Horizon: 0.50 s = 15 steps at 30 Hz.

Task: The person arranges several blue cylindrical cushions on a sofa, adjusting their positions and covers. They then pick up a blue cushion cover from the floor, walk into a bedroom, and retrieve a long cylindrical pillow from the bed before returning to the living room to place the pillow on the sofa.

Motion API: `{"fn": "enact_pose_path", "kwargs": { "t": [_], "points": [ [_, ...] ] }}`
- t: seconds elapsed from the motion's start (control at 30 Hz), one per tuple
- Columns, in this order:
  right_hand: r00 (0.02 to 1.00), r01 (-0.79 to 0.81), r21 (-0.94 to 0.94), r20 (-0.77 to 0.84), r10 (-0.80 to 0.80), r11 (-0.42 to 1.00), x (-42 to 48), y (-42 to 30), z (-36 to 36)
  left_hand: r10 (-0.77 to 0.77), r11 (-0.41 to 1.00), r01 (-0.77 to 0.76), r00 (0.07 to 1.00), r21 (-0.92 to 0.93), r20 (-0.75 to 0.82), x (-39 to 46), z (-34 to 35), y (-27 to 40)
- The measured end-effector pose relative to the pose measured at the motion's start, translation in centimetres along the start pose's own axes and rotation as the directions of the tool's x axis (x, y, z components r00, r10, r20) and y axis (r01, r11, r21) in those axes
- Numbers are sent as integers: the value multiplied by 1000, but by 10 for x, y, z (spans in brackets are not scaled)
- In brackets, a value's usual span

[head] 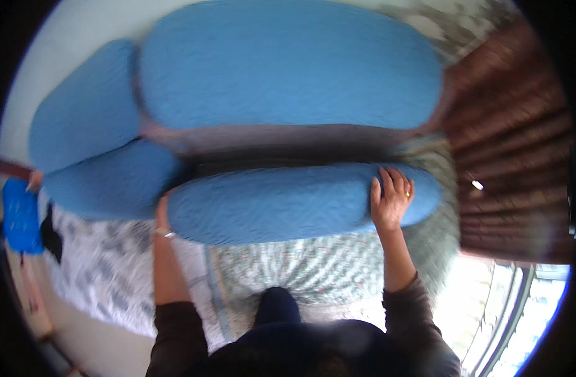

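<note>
A long blue-covered sofa cushion [273, 205] lies tilted in front of me, with a dark gap between it and the sofa's backrest. My left hand [162, 207] grips its left end, fingers mostly hidden, a bracelet at the wrist. With fingers slightly spread, my right hand [392, 195] holds the cushion's top near the right end; a ring is on one finger. Behind stands the wide blue backrest cushion [292, 66]. At the left are a blue side cushion [90, 106] and a blue seat cushion [118, 181].
Patterned green fabric [302, 268] lies below the cushion, beside a grey and white rug [108, 268]. Brown curtains [509, 155] hang at the right above a bright window or door [486, 311]. A bright blue object [21, 217] is at the far left.
</note>
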State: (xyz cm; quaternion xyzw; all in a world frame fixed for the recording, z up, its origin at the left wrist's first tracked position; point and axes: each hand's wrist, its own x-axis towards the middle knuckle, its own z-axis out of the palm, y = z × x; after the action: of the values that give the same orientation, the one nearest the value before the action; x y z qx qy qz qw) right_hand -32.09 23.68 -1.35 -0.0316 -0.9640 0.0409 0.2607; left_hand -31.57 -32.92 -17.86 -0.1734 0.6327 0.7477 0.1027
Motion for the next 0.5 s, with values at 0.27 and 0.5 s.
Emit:
{"fn": "enact_pose_path", "kwargs": {
  "t": [0.27, 0.5],
  "points": [
    [605, -789, 356, 312, 733, 500, -10, 218, 39, -45, 933, 58, 998, -355, 44, 20, -32, -30],
    [407, -725, 610, 754, 516, -319, -34, 225, 34, 238, 947, -203, 964, -249, 119, 26, -5, -21]
  ]
}}
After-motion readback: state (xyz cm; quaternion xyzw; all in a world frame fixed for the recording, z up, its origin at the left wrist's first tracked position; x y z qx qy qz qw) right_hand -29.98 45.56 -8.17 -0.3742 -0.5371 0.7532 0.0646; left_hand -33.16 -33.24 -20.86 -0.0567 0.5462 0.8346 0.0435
